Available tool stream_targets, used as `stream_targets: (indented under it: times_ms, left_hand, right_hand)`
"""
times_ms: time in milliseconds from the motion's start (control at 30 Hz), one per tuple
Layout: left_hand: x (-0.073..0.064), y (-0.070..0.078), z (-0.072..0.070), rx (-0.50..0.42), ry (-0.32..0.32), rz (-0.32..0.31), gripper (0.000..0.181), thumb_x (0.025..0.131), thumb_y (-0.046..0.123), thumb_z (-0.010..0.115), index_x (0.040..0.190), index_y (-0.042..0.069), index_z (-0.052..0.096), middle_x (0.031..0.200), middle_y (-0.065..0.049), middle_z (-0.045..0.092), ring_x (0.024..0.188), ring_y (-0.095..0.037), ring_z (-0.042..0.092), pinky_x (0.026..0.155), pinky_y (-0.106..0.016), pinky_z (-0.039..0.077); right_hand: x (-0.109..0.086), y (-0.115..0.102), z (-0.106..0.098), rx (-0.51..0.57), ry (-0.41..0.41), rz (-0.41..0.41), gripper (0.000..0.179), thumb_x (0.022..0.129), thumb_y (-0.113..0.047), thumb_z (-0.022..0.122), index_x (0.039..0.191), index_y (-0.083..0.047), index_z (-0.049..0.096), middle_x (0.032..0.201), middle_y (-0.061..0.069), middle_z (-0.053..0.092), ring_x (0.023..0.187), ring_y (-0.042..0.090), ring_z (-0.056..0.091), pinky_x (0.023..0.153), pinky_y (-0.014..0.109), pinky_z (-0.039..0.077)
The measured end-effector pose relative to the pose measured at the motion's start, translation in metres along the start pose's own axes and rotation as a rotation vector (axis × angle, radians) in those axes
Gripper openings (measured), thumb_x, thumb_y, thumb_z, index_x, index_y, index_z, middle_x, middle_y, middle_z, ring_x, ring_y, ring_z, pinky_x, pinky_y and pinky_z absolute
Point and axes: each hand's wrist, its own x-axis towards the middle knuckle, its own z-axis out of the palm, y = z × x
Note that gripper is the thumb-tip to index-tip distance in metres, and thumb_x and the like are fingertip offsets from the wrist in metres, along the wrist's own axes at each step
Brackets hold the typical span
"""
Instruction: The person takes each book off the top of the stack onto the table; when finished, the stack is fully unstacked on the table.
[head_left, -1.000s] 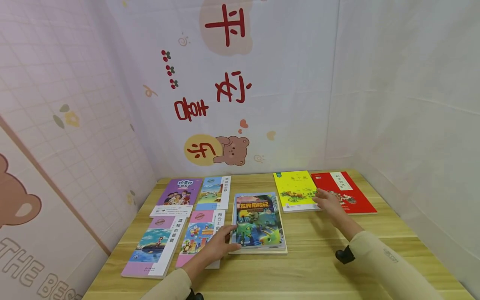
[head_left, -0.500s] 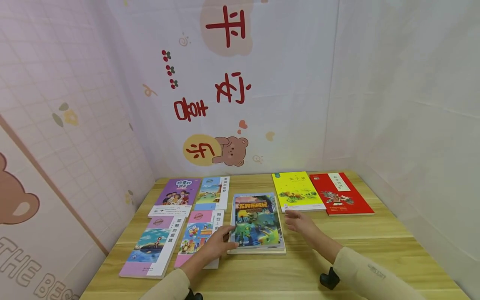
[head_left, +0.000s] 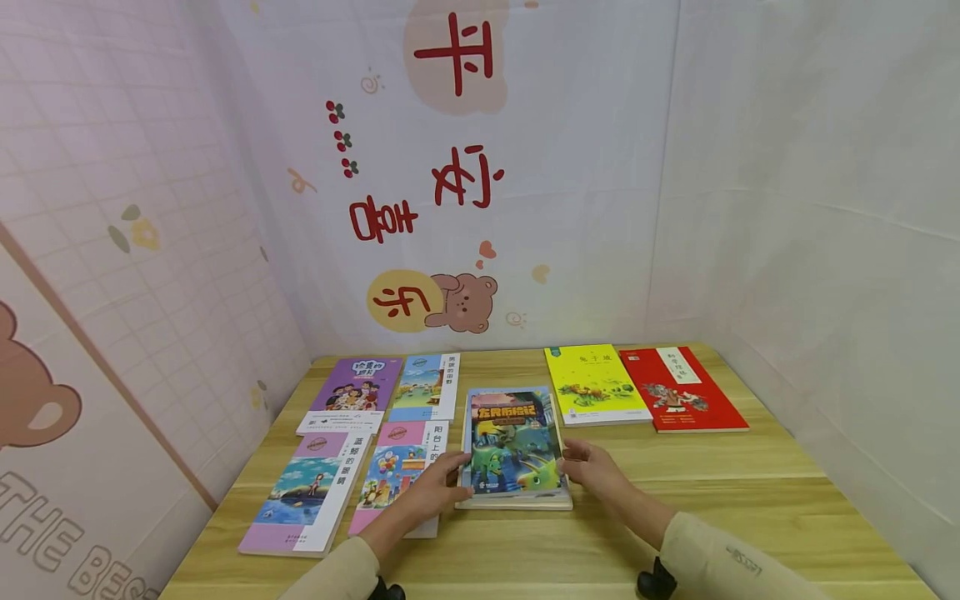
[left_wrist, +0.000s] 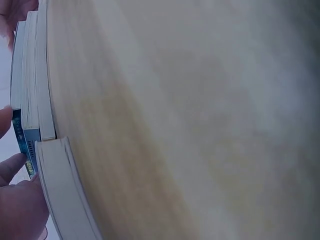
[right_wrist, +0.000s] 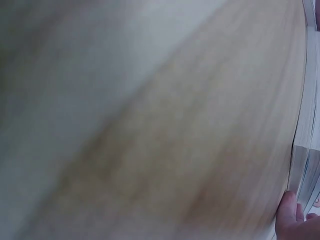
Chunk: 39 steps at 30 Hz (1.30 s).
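In the head view a small stack of books lies at the table's middle, topped by a dinosaur-cover book [head_left: 516,437] over a paler, slightly larger book [head_left: 525,503]. My left hand [head_left: 431,490] touches the stack's left side with fingers and thumb. At the opposite edge, my right hand [head_left: 596,471] lays its fingertips against the right side. The left wrist view shows the page edges [left_wrist: 31,75] of several stacked books, with my left fingers [left_wrist: 12,167] at the spine side. My right thumb [right_wrist: 287,207] meets the stack's edge low in the right wrist view.
Two lilac and pink books, a blue book [head_left: 418,390] and a purple book [head_left: 356,387] lie left of the stack. A yellow book [head_left: 596,385] and a red book [head_left: 693,400] lie at the back right. Curtained walls enclose the wooden table [head_left: 720,483].
My right hand has come away from the yellow book, moving left and toward me to the stack's right edge. My left hand has stayed at the stack's left side.
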Motion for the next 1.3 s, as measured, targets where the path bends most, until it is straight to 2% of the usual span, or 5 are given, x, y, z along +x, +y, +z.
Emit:
stream_targets:
  times_ms: [233, 433, 800, 1067, 1300]
  left_hand:
    - [0.002, 0.008, 0.010, 0.156, 0.087, 0.005, 0.068, 0.089, 0.026, 0.077, 0.145, 0.000, 0.046, 0.147, -0.027, 0.035, 0.131, -0.048, 0.039, 0.101, -0.062, 0.040]
    - [0.006, 0.013, 0.019, 0.221, 0.138, -0.036, 0.077, 0.084, 0.033, 0.081, 0.144, -0.001, 0.046, 0.143, -0.028, 0.036, 0.125, -0.045, 0.045, 0.097, -0.061, 0.043]
    - [0.002, 0.011, -0.001, 0.248, 0.161, 0.028, 0.067, 0.089, 0.024, 0.077, 0.144, 0.000, 0.048, 0.150, -0.026, 0.036, 0.136, -0.049, 0.034, 0.102, -0.065, 0.036]
    - [0.001, -0.002, -0.005, 0.350, 0.117, -0.009, 0.071, 0.086, 0.034, 0.079, 0.144, 0.005, 0.051, 0.152, -0.024, 0.036, 0.139, -0.049, 0.027, 0.105, -0.070, 0.028]
    - [-0.001, -0.004, -0.005, 0.346, 0.101, 0.025, 0.071, 0.087, 0.032, 0.078, 0.144, 0.001, 0.049, 0.150, -0.027, 0.035, 0.139, -0.051, 0.025, 0.105, -0.072, 0.025]
  right_hand:
    - [0.001, 0.000, 0.003, -0.010, 0.019, -0.018, 0.061, 0.092, -0.010, 0.066, 0.143, 0.012, 0.042, 0.132, 0.028, 0.055, 0.117, 0.035, 0.056, 0.093, 0.047, 0.052]
    - [0.002, 0.001, 0.002, -0.014, 0.032, -0.005, 0.060, 0.092, -0.008, 0.066, 0.143, 0.011, 0.042, 0.133, 0.028, 0.054, 0.112, 0.032, 0.057, 0.083, 0.041, 0.055]
    - [0.002, 0.000, 0.001, -0.057, 0.047, 0.003, 0.059, 0.090, -0.007, 0.069, 0.142, 0.010, 0.045, 0.128, 0.025, 0.057, 0.104, 0.028, 0.057, 0.078, 0.036, 0.055]
    - [0.005, 0.001, 0.001, -0.064, 0.034, 0.009, 0.054, 0.089, -0.007, 0.071, 0.137, 0.009, 0.051, 0.112, 0.018, 0.060, 0.086, 0.023, 0.056, 0.068, 0.034, 0.054]
    - [0.004, -0.002, -0.002, -0.077, -0.008, 0.034, 0.052, 0.089, -0.006, 0.070, 0.136, 0.007, 0.054, 0.116, 0.015, 0.064, 0.096, 0.023, 0.058, 0.077, 0.038, 0.055]
